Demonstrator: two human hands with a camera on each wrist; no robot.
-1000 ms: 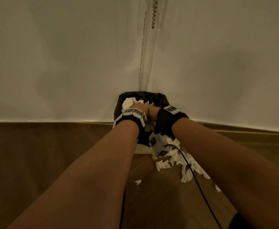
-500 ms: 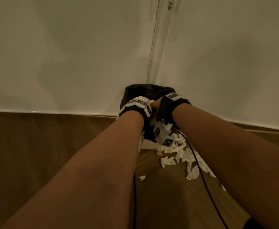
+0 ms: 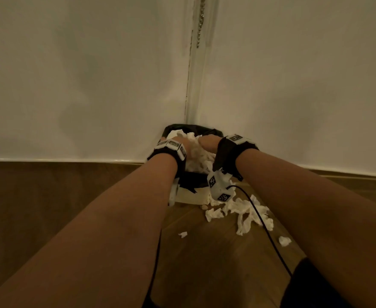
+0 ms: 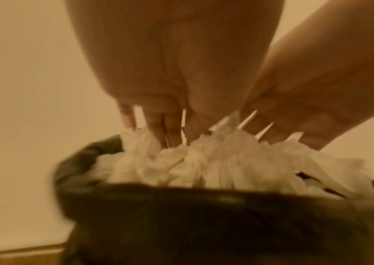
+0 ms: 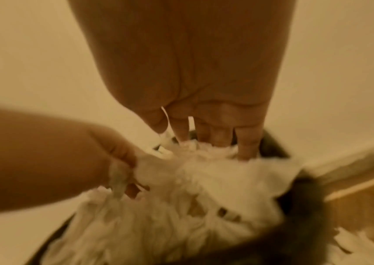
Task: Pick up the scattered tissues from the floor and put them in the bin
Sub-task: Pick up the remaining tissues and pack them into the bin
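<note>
I am pressing the tissue wad (image 3: 197,155) into the black-lined bin (image 3: 190,187) with both grips, left hand (image 3: 183,143) and right hand (image 3: 208,142), fingers spread apart, and the overfull heap could be spilling over the bin's rim.

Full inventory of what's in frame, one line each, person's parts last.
bin: one, pale body, in the corner where wall meets floor
liner: one, black, folded over the bin's rim
tissues in bin: a white heap, count unclear, piled above the rim
tissues on floor: a white cluster plus three small scraps, right of and in front of the bin
wall: white, with a vertical seam above the bin
floor: brown wood
cable: one, black, trailing from the right wrist unit
left hand: fingers straight, pressing the heap
right hand: fingers straight, pressing the heap
</note>
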